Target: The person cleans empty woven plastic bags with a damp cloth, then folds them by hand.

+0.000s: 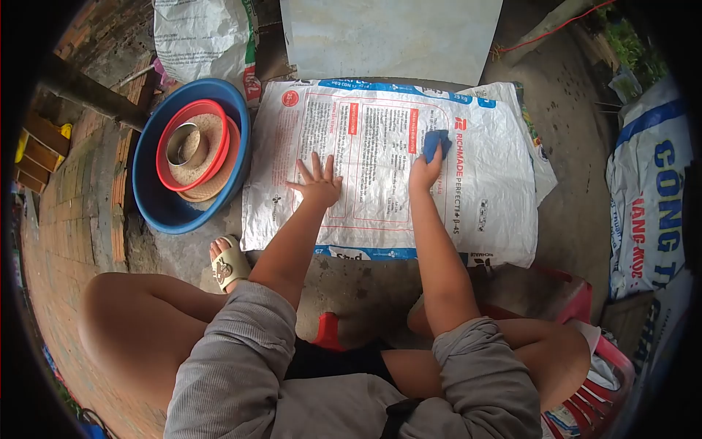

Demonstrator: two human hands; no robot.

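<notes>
A white printed woven feed sack [380,238] lies flat in front of me, with red and blue lettering. My left hand [320,187] rests on its left half, fingers spread and holding nothing. On the right half, my right hand [425,174] grips a blue cloth [436,142] against the sack's surface. The palm side of the right hand is hidden.
Left of the sack stands a blue basin [142,201] with a red basin [162,167] inside, holding grain and a metal bowl [189,150]. A pale board [387,36] is behind. Filled sacks [643,205] stand at right; a pink-red plastic stool or basket [621,358] is beside my leg.
</notes>
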